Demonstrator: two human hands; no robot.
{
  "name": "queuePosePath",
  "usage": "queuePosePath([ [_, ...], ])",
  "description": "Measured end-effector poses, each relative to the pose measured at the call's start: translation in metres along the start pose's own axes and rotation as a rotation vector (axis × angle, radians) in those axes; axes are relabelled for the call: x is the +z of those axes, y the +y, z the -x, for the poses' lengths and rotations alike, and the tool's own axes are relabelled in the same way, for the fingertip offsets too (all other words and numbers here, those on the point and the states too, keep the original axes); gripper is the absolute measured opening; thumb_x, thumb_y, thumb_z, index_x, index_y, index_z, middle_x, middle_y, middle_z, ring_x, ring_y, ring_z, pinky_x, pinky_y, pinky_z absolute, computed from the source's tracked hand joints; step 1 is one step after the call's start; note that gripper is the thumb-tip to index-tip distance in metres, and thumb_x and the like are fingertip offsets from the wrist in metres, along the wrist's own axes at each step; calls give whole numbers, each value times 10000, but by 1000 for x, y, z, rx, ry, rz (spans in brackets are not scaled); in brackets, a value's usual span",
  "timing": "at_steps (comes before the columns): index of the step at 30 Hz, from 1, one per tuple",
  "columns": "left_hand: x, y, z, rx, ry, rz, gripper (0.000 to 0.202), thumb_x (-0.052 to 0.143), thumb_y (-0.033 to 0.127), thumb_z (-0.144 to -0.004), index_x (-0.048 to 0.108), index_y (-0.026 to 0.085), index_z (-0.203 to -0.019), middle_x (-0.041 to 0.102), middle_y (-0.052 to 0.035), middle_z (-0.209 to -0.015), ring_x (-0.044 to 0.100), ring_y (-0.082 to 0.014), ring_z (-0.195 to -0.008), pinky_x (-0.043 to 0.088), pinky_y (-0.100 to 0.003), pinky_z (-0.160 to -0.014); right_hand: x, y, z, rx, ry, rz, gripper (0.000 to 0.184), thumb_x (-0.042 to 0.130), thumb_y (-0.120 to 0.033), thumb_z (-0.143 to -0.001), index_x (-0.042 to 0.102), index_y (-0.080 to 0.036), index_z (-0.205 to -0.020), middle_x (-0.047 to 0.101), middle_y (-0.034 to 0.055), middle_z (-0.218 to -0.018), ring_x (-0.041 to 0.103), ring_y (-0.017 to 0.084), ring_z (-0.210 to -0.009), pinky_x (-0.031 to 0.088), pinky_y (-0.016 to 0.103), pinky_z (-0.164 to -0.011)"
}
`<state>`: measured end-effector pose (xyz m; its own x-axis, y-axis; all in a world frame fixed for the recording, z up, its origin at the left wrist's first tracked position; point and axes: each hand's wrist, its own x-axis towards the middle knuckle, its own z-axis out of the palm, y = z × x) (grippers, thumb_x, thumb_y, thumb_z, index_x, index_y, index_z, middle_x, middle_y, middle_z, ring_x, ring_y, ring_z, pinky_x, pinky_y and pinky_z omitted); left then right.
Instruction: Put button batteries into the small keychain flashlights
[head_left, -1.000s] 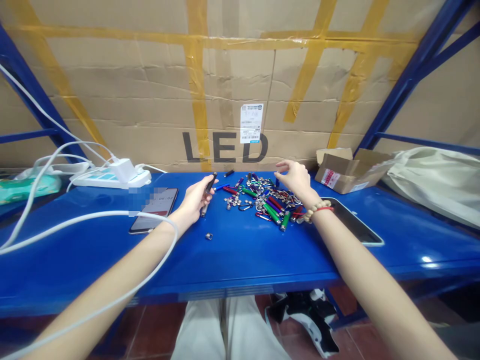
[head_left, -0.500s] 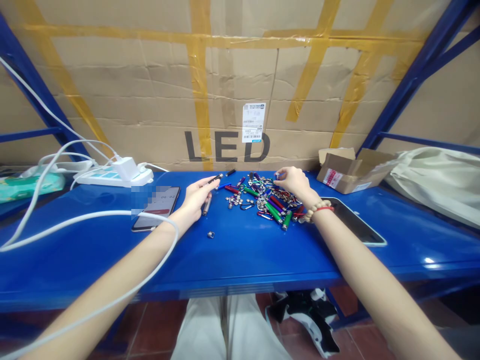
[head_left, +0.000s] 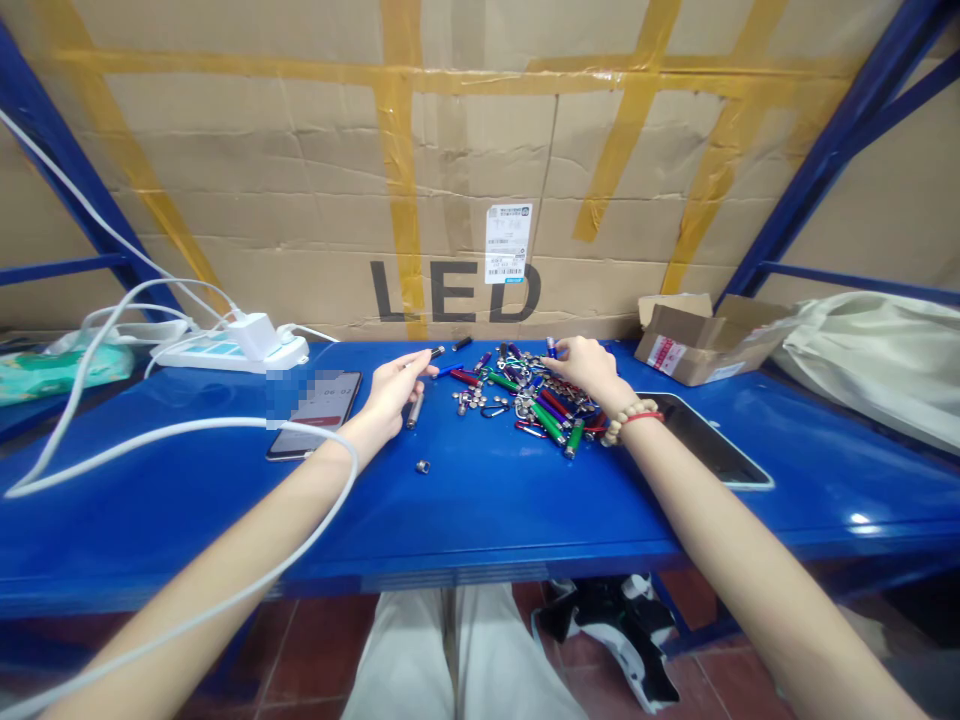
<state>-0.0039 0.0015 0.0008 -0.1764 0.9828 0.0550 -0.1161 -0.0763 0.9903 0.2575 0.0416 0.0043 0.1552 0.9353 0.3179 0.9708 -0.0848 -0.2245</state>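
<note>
My left hand [head_left: 390, 393] is closed around a slim black flashlight tube [head_left: 436, 353], whose silver-tipped end points up and right from the fingers. Just below that hand, a grey metal tube [head_left: 415, 411] stands or lies on the blue table. My right hand [head_left: 587, 368] has its fingers bent together at the far side of a pile of small parts. A small blue piece [head_left: 551, 347] shows at its fingertips; whether it is gripped is unclear. The pile holds green tubes [head_left: 549, 422], red tubes, carabiner clips [head_left: 494, 411] and button cells [head_left: 475, 398].
A small silver cap [head_left: 423, 466] lies nearer me on the table [head_left: 480, 520]. A phone [head_left: 319, 412] and power strip [head_left: 225, 352] are left; a white cable [head_left: 225, 428] crosses my left forearm. A tablet [head_left: 709, 445] lies under my right wrist, with an open carton [head_left: 697, 340] behind.
My right hand has shifted slightly left over the pile, its fingers still bent. My left hand keeps the black tube, its fingers now further over it, so less of the tube shows.
</note>
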Motion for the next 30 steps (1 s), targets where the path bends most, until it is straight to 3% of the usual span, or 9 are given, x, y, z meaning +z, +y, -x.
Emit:
queuePosePath([
  [6,-2,-2,-3,18,-1,-14,360,790,343,-531,688,138,-809,642,-24,-640,383,-20,-390,243,-155,-360,-2,0,1,28,-36,41,246,670,-338,-681,697,-230,-899,696,72,-908,636,243,-881,488,325,-711],
  [13,0,-1,-1,9,9,-34,325,734,394,-612,687,137,-805,678,-62,-783,376,-17,-395,239,-155,-349,-3,-1,2,37,-67,46,260,684,-317,-669,701,-233,-915,695,69,-922,635,241,-904,492,321,-724],
  [19,1,2,1,-13,5,-29,352,677,422,-684,688,148,-905,667,-62,-773,383,-19,-393,243,-147,-349,-5,-3,3,50,-78,55,277,668,-302,-691,691,-231,-958,687,72,-966,627,240,-938,489,324,-752],
  [30,1,4,2,-48,19,-42,424,698,487,-639,707,140,-883,656,-57,-834,386,-9,-409,250,-151,-360,-7,-5,4,65,-113,73,295,662,-295,-699,682,-234,-987,681,61,-983,615,232,-964,477,307,-770],
])
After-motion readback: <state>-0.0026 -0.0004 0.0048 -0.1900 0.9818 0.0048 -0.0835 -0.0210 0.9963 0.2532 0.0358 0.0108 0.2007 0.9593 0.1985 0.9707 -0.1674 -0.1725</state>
